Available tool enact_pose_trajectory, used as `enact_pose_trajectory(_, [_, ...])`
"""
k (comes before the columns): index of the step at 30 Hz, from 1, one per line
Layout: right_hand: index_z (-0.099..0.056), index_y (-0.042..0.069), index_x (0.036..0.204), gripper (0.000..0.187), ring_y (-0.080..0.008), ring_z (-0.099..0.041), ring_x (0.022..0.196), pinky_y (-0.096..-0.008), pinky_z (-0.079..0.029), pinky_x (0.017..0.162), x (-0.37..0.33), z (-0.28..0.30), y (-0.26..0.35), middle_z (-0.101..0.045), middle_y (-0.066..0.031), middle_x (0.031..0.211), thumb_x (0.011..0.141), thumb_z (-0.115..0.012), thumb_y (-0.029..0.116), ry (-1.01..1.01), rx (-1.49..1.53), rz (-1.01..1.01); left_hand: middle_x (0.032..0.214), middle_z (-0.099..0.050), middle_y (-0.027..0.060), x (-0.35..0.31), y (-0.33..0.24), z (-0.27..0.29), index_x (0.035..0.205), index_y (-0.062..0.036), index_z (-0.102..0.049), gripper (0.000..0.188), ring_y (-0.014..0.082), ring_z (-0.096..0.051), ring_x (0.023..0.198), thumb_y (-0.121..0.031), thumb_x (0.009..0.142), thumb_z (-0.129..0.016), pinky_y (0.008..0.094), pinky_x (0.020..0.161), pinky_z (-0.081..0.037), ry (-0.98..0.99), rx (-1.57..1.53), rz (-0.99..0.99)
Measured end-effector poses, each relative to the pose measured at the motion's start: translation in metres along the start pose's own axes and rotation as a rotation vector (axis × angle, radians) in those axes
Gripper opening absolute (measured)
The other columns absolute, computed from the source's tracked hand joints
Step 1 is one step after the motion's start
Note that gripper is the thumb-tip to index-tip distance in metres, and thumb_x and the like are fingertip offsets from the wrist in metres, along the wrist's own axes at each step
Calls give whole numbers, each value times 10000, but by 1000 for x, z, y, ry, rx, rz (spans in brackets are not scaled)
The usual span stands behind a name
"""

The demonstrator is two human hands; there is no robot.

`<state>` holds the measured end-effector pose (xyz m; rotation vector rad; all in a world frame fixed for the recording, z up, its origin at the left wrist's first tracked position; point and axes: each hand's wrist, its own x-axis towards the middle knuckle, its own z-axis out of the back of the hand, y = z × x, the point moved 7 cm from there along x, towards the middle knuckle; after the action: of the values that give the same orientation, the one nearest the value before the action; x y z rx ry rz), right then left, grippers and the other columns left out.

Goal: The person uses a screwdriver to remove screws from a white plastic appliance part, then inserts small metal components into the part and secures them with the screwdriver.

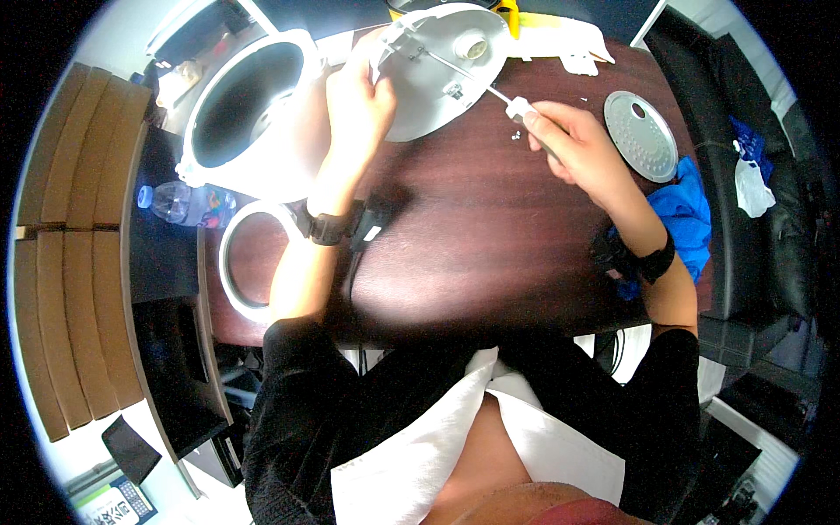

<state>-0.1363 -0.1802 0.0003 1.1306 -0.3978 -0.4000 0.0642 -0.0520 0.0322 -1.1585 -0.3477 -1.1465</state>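
My left hand (360, 109) grips the left edge of a round, pale grey lid-like cover (411, 109), which is tilted up at the far side of the table. In my right hand (573, 144) is a screwdriver (520, 108) with a light-coloured handle. Its thin shaft reaches left across the cover's inner face, and the tip meets a fitting near the cover's upper left. A round socket-like part (473, 45) sits on that same face. Some tiny bits, perhaps screws (516, 136), lie on the table just below the screwdriver.
A large white cylindrical housing (302, 144) stands left, near a plastic bottle (188, 204) and a white ring (225, 262). Right are a perforated metal disc (640, 136) and a blue cloth (687, 219). White pieces (569, 39) lie at the back of the dark table (464, 254).
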Motion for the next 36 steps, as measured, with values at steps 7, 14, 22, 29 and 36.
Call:
enact_pose_trajectory(7, [-569, 31, 1062, 309, -19, -325, 414, -181, -172, 334, -18, -22, -7, -511, -7, 756, 979, -463, 309, 126, 534, -272, 956, -670, 196, -1, 3, 1, 1198, -94, -558, 536, 298, -684, 869, 80, 695, -496, 330, 770, -519, -23, 17, 0])
enact_pose_trajectory(14, [-561, -12, 1127, 336, -2, -318, 402, -162, -205, 318, -19, -33, -8, -508, -14, 766, 1002, -398, 255, 128, 587, -307, 944, -674, 187, -2, 0, 0, 1203, -106, -558, 543, 286, -690, 844, 80, 697, -497, 324, 738, -518, -19, 13, 9])
enact_pose_trajectory(22, [-535, -6, 1154, 354, -11, -328, 401, -169, -206, 320, -24, -51, -11, -510, -19, 776, 1009, -386, 281, 190, 859, -410, 924, -668, 198, -4, -2, 1, 1196, -92, -559, 532, 300, -689, 802, 77, 695, -498, 331, 714, -522, -72, 27, -49])
enact_pose_trajectory(29, [-542, 21, 1132, 321, -34, -359, 423, -187, -252, 339, -19, -52, -3, -508, -15, 784, 1001, -422, 289, 155, 592, -348, 831, -664, 202, -3, -2, 4, 1157, -79, -571, 490, 331, -681, 731, 64, 693, -503, 359, 680, -529, -55, 61, 24])
enact_pose_trajectory(36, [-606, 53, 1004, 237, -357, -632, 664, -434, -499, 577, -4, -15, 40, -623, -145, 843, 895, -571, 261, -257, -796, 323, 857, -658, 216, 2, -6, 12, 1141, -79, -580, 472, 357, -666, 810, 66, 696, -516, 393, 742, -517, -87, 154, -104])
